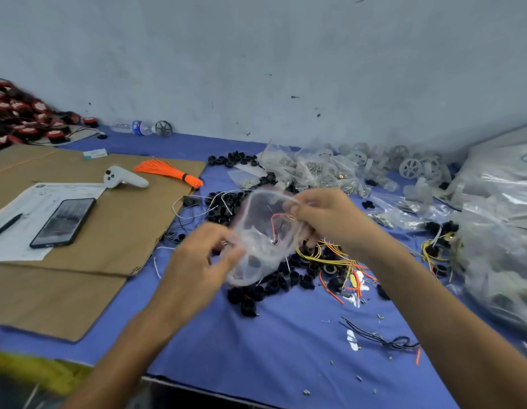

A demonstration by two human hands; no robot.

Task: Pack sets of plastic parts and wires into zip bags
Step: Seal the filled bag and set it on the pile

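A clear zip bag (260,231) hangs open above the blue table cloth (271,343), with thin red and black wires inside it. My left hand (197,261) pinches the bag's near edge. My right hand (324,216) grips the far edge of the bag's mouth together with the wires. Below the bag lies a heap of black plastic parts (271,286). Loose yellow and orange wires (342,261) spread to its right. The picture is blurred by motion.
Brown cardboard (79,290) covers the left, bearing a phone (63,222), a paper sheet, a pen, a white controller (125,178) and an orange wire bundle (171,172). Bags of parts (315,169) and white wheels (411,168) lie at the back right. A large plastic bag (498,231) lies right.
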